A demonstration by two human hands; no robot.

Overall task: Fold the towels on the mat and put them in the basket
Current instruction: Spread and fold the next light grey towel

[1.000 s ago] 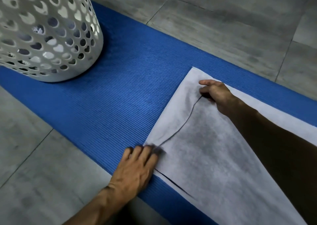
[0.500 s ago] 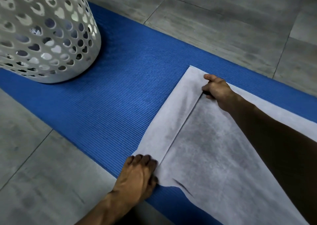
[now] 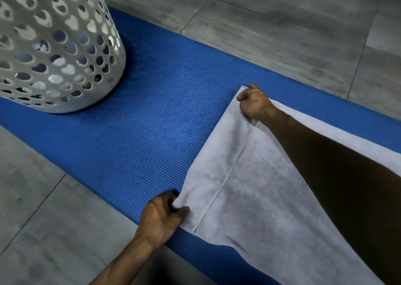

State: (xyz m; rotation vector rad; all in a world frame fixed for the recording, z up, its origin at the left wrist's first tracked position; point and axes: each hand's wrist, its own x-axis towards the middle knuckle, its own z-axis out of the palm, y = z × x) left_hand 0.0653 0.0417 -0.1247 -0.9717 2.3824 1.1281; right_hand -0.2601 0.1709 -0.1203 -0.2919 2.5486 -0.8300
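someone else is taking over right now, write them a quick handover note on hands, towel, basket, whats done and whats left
Left hand: pinching the near left corner of the towel.
Right hand: gripping the far left corner of the same towel.
Towel: white, spread flat on the blue mat, with one folded layer whose edge shows as a line between the two hands.
Basket: white, perforated, standing on the far left end of the mat, apart from the towel. Pale contents show through the holes; what they are cannot be told.
Done: a first fold appears made.
Left: finish folding this towel, then put it in the basket. No other loose towels are in view.
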